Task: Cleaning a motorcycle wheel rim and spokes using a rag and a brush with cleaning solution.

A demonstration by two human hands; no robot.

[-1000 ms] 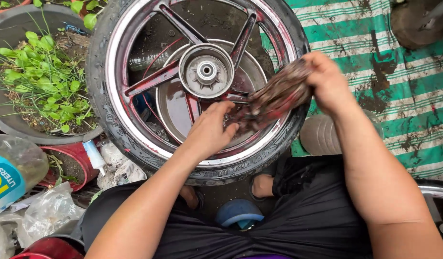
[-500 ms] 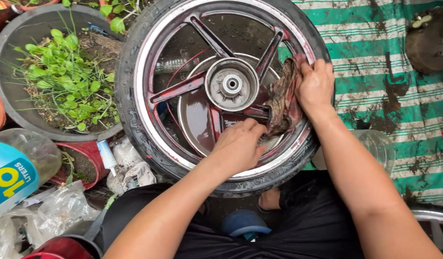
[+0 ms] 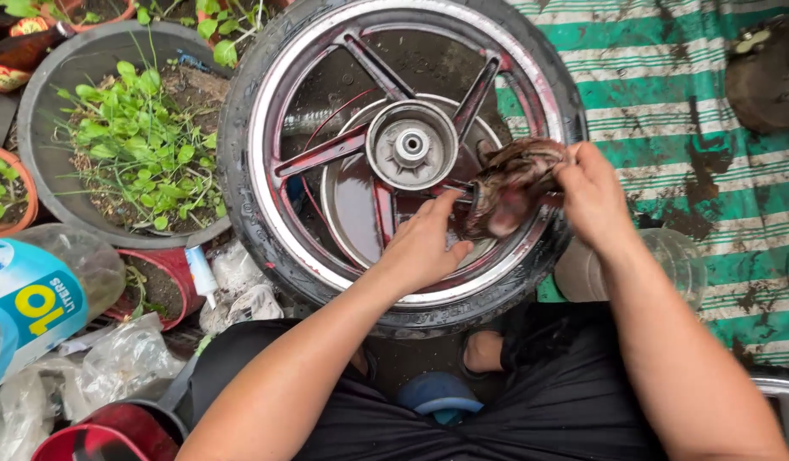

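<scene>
Between the knees: motorcycle wheel, lying flat before the seated person, tyre still on the rim.
Rag: dark, crumpled, wet-looking cloth, streaked brown and red, pressed against a spoke near the hub.
Right hand: right hand closed on the outer end of the rag, fingers curled tight round it.
Left hand: left hand on the inner end of the rag, fingers spread over the lower spoke; whether it grips or only presses, I cannot tell.
Hands relative: close together, joined by the rag.
Progress, as judged: rim band shines silver along most of its arc, while spokes and inner dish carry red smears and grime; the wiping looks partway, with the far spokes and the hub yet to be reached.
Hub: grey metal hub, round, toothed centre, dull.
Spokes: red-painted, flat, five-armed, scuffed.
Tyre: black rubber tyre, worn, mud-flecked.
Mat: green and white striped mat, woven, heavily mud-spotted, to the right.
Planter: grey round tub of small green plants, to the left.
Bottle: large clear water bottle, blue label, lower left.
Jar: clear plastic container, just right of the wheel.
</scene>
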